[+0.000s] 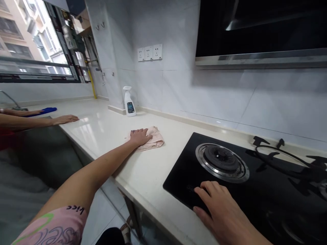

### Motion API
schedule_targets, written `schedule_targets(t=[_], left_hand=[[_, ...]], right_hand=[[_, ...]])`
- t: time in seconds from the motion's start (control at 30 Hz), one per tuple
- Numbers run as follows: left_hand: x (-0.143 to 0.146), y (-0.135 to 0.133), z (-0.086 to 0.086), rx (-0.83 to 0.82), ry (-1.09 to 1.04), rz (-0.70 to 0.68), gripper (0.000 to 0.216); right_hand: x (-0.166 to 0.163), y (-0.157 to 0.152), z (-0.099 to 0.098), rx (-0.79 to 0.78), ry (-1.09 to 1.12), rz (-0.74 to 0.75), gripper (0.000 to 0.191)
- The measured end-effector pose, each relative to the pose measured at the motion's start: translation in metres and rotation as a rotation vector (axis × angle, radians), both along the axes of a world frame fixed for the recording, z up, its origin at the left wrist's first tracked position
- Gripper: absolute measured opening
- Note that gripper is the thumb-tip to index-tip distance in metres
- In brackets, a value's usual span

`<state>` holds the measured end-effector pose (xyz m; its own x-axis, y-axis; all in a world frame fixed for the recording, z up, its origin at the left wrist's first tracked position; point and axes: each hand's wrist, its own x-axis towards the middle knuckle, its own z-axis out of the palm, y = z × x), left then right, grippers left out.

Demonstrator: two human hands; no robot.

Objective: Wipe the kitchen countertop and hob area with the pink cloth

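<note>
My left hand (140, 137) presses down on a folded pale pink cloth (156, 137), its fingers bent over the fabric on the light countertop. A dark mark shows at the cloth's far left edge by my fingers. At the front left of the black gas hob (184, 163), my right hand (217, 204) holds nothing, with fingers apart and slightly curved. It is close to the glass surface; whether the fingertips touch it I cannot tell. The nearest burner (221, 160) lies just beyond and has no pan support on it.
A white spray bottle (129, 103) stands upright by the wall corner. One pan support (281, 149) sits toward the hob's back right. At the far left, another person's hand (65, 119) rests on the counter edge; their other hand touches a blue cloth (48, 110). A range hood (260, 58) overhangs the hob.
</note>
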<state>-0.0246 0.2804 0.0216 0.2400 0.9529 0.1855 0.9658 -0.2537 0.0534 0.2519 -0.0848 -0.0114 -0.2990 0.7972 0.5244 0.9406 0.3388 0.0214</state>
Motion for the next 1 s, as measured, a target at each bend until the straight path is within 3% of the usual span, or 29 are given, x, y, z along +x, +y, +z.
schedule_targets(t=[0.23,0.37,0.5,0.7,1.0], left_hand=[[0.119,0.029,-0.003,0.003,-0.028,-0.123,0.077],[0.185,0.023,-0.007,0.014,-0.048,-0.238,0.076],[0.221,0.009,-0.01,0.013,-0.059,-0.338,0.069],[0.21,-0.017,-0.007,-0.011,-0.055,-0.378,0.057],[0.122,-0.112,-0.007,0.082,-0.041,-0.438,0.05]], right_hand=[[-0.005,-0.001,0.012,-0.127,0.067,-0.037,0.033],[-0.007,-0.001,0.017,-0.227,0.095,-0.063,0.036],[-0.007,-0.002,0.024,-0.323,0.144,-0.078,0.034],[-0.001,-0.001,0.034,-0.39,0.191,-0.049,0.026],[0.008,-0.004,0.027,-0.339,0.277,-0.002,0.024]])
